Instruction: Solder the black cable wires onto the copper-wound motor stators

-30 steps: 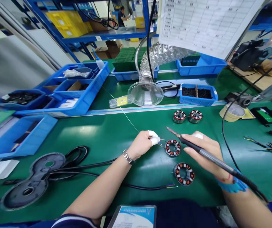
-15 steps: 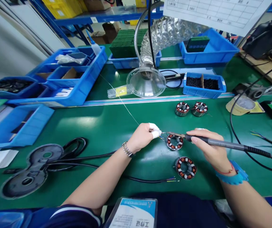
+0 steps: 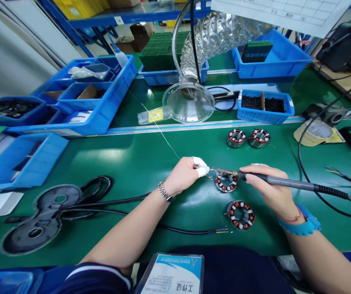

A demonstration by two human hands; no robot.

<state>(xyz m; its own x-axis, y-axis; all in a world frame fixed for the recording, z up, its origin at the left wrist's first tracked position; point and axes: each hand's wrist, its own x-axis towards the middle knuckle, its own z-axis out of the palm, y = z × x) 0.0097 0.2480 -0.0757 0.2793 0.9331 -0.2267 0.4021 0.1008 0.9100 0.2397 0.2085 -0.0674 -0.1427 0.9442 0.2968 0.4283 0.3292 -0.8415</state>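
My left hand (image 3: 186, 175), with white cots on thumb and finger, is pinched closed. A thin solder wire (image 3: 166, 141) runs from it toward the far left. Fine lead ends, one blue, show at its fingertips; exactly how they are gripped is hidden. My right hand (image 3: 270, 188) is wrapped round a soldering iron (image 3: 291, 183), whose tip points left and meets the wire ends beside my left fingertips. Just below the tip sits a copper-wound stator (image 3: 226, 182). Nearer me lies a second stator (image 3: 241, 215), beside the bare coloured ends of a black cable (image 3: 193, 232).
A clear fume hood (image 3: 189, 103) on a foil duct hangs beyond my hands. Two stators (image 3: 236, 138) stand farther back. Grey housing (image 3: 45, 216) with cables lies left. Blue bins (image 3: 101, 110) line the back left; a tip-cleaning holder (image 3: 314, 132) stands right.
The view has shifted slightly. Both hands keep nearly the same pose, with the iron tip still at the wire ends by my left fingertips.
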